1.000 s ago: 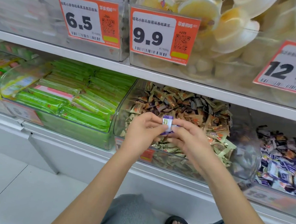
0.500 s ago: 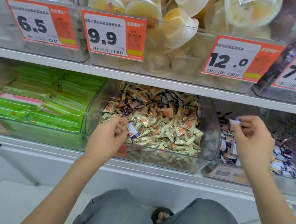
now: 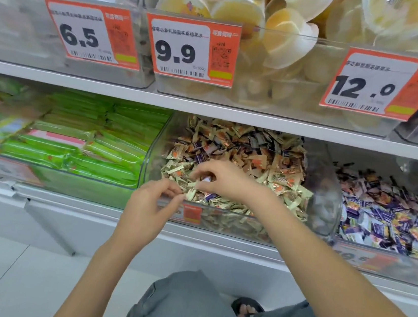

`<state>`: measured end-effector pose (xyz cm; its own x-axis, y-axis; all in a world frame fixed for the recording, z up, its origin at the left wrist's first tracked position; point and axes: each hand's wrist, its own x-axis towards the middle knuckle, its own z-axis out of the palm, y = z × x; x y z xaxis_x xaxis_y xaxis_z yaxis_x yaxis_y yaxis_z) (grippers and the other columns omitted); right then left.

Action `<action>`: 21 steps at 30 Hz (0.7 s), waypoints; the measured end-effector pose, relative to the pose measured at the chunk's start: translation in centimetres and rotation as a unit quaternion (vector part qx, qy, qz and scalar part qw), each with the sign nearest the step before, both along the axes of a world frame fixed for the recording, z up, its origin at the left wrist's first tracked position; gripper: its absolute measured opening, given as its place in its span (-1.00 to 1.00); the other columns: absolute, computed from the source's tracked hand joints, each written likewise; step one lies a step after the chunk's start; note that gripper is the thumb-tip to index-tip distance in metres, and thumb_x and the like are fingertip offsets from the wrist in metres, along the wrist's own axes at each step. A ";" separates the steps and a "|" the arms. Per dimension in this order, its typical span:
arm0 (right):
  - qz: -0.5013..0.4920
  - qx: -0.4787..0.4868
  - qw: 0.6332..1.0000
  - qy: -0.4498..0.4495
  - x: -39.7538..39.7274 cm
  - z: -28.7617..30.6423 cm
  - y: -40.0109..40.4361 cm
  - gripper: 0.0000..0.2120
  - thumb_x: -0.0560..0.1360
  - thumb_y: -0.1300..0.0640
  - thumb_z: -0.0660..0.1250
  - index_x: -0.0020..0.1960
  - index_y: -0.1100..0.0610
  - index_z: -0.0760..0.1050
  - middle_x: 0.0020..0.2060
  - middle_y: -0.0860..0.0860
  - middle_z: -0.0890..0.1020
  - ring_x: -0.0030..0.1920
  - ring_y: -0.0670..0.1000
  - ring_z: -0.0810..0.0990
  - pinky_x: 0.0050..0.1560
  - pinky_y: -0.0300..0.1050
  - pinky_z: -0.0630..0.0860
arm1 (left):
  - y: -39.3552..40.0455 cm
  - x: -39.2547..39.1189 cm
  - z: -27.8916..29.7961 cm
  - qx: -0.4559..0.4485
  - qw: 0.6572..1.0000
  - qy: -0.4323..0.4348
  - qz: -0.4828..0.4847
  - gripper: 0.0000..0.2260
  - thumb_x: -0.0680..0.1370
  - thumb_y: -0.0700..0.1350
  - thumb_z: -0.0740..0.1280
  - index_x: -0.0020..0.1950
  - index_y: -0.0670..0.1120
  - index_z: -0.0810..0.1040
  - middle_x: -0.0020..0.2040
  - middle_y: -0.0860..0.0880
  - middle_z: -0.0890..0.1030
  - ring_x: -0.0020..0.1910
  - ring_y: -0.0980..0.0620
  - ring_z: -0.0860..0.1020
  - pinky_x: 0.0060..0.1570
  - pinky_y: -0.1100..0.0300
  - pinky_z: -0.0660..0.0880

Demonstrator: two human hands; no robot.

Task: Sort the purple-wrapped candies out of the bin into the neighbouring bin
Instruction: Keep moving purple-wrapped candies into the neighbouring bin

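Observation:
The clear middle bin [image 3: 153, 151] holds a heap of gold-wrapped candies [image 3: 284, 181] with a few purple-wrapped candies [image 3: 211, 197] mixed in. The neighbouring bin [image 3: 336, 191] on the right holds a pile of purple-wrapped candies [image 3: 381, 215]. My right hand [image 3: 226, 179] hovers over the front of the middle bin, fingers curled, pinching a small white-and-purple candy [image 3: 206, 180]. My left hand [image 3: 154, 201] is at the bin's front rim with thumb and fingertips drawn together beside a gold candy [image 3: 190, 195]; whether it grips anything is unclear.
A bin of green packets [image 3: 84, 147] stands to the left. The shelf above [image 3: 209, 110] overhangs the bins, carrying jelly cups [image 3: 285, 35] and orange price tags [image 3: 190, 49]. My knees [image 3: 182, 311] and a sandalled foot are below, on a pale tiled floor.
My right hand has come back from over the right bin to the front of the middle bin. My left hand has shifted right along the front rim; the purple candy it held no longer shows there.

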<state>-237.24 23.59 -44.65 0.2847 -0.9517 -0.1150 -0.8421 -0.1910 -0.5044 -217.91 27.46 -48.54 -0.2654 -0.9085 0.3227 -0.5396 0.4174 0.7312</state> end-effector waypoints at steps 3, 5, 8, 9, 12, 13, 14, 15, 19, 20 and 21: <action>0.042 0.028 0.997 0.061 -0.1 -0.2 -0.9 -0.71 0.45 0.00 0.44 0.15 0.01 0.57 0.15 -0.08 0.60 0.15 -0.05 0.53 0.21 -0.04 0.45 | -0.2 0.2 -0.2 -0.009 1.000 -0.006 -0.012 -0.96 0.50 -0.14 0.39 -0.15 -0.02 0.59 -0.20 0.17 0.59 -0.11 0.23 0.51 -0.18 0.47 0.34; 0.026 0.005 0.999 0.036 -1.0 -0.3 0.1 -0.73 0.44 0.09 0.45 0.14 0.00 0.58 0.11 -0.09 0.62 0.11 -0.10 0.54 0.15 -0.18 0.43 | -0.1 0.1 -0.2 -0.039 0.999 -0.017 -0.016 -0.95 0.50 -0.17 0.39 -0.16 -0.06 0.60 -0.19 0.14 0.59 -0.12 0.21 0.50 -0.11 0.49 0.31; -0.057 -0.040 0.995 -0.068 -2.7 -0.3 2.3 -0.77 0.46 0.16 0.43 0.09 -0.03 0.61 0.10 -0.12 0.62 0.03 -0.17 0.57 0.14 -0.19 0.47 | 0.1 -0.1 -0.2 -0.059 0.998 -0.026 -0.019 -0.93 0.51 -0.20 0.38 -0.17 -0.08 0.60 -0.21 0.10 0.59 -0.13 0.12 0.51 -0.07 0.38 0.34; -0.095 -0.063 0.987 -0.112 -3.2 0.0 3.1 -0.78 0.45 0.16 0.43 0.07 -0.05 0.61 0.10 -0.15 0.61 -0.06 -0.22 0.59 0.08 -0.18 0.54 | 0.1 -0.1 -0.2 -0.060 0.998 -0.027 -0.019 -0.93 0.51 -0.20 0.38 -0.17 -0.08 0.60 -0.22 0.10 0.58 -0.14 0.10 0.51 -0.08 0.30 0.36; -0.214 -0.184 0.937 -0.205 -5.5 1.3 5.8 -0.83 0.45 0.16 0.42 -0.04 -0.10 0.60 0.01 -0.19 0.63 -0.34 -0.28 0.57 -0.33 -0.37 0.51 | 0.3 -0.1 0.0 -0.042 0.999 -0.010 -0.019 -0.93 0.47 -0.16 0.43 -0.18 -0.01 0.59 -0.22 0.17 0.56 -0.11 0.16 0.50 -0.09 0.27 0.38; -0.254 -0.242 0.915 -0.200 -6.8 1.8 7.0 -0.85 0.46 0.16 0.41 -0.06 -0.08 0.61 -0.05 -0.20 0.64 -0.35 -0.28 0.56 -0.38 -0.42 0.44 | 0.4 -0.1 0.0 -0.032 0.999 -0.004 -0.019 -0.91 0.44 -0.14 0.46 -0.18 0.01 0.59 -0.21 0.19 0.56 -0.10 0.20 0.50 -0.09 0.31 0.39; -0.296 -0.308 0.887 -0.176 -8.3 2.2 8.3 -0.87 0.46 0.17 0.40 -0.08 -0.06 0.61 -0.11 -0.20 0.64 -0.30 -0.26 0.55 -0.33 -0.44 0.40 | 0.4 0.0 0.0 -0.023 1.000 -0.002 -0.020 -0.89 0.41 -0.13 0.49 -0.19 0.02 0.59 -0.21 0.20 0.56 -0.09 0.22 0.49 -0.08 0.33 0.38; -0.336 -0.368 0.855 -0.143 -9.8 2.6 9.5 -0.87 0.47 0.18 0.39 -0.10 -0.05 0.60 -0.15 -0.18 0.63 -0.22 -0.22 0.55 -0.23 -0.42 0.39 | 0.3 0.0 0.0 -0.019 1.000 -0.004 -0.020 -0.88 0.38 -0.13 0.51 -0.19 0.02 0.59 -0.21 0.20 0.56 -0.09 0.22 0.49 -0.08 0.35 0.38; -0.416 -0.332 0.844 -0.070 -14.6 2.6 12.2 -0.88 0.52 0.13 0.35 0.04 0.10 0.58 -0.08 -0.01 0.64 -0.12 -0.07 0.50 -0.09 -0.18 0.35 | 0.3 -0.3 0.1 -0.031 0.999 -0.018 -0.005 -0.82 0.35 -0.15 0.54 -0.22 0.01 0.56 -0.23 0.15 0.56 -0.13 0.10 0.50 -0.12 0.28 0.38; -0.407 -0.298 0.861 -0.065 -14.9 2.4 12.4 -0.84 0.54 0.10 0.33 0.09 0.12 0.57 -0.06 0.00 0.64 -0.11 -0.05 0.51 -0.09 -0.18 0.35 | 0.4 -0.4 0.1 -0.033 0.999 -0.018 -0.002 -0.82 0.35 -0.16 0.54 -0.23 0.01 0.55 -0.24 0.13 0.56 -0.14 0.06 0.50 -0.13 0.23 0.38; -0.393 -0.294 0.869 -0.062 -14.6 2.4 12.3 -0.82 0.55 0.09 0.31 0.11 0.12 0.56 -0.06 0.00 0.64 -0.11 -0.02 0.53 -0.09 -0.16 0.36 | 0.5 -0.5 0.2 -0.034 0.999 -0.018 0.001 -0.82 0.35 -0.16 0.54 -0.23 0.00 0.56 -0.24 0.11 0.56 -0.14 0.04 0.50 -0.13 0.19 0.39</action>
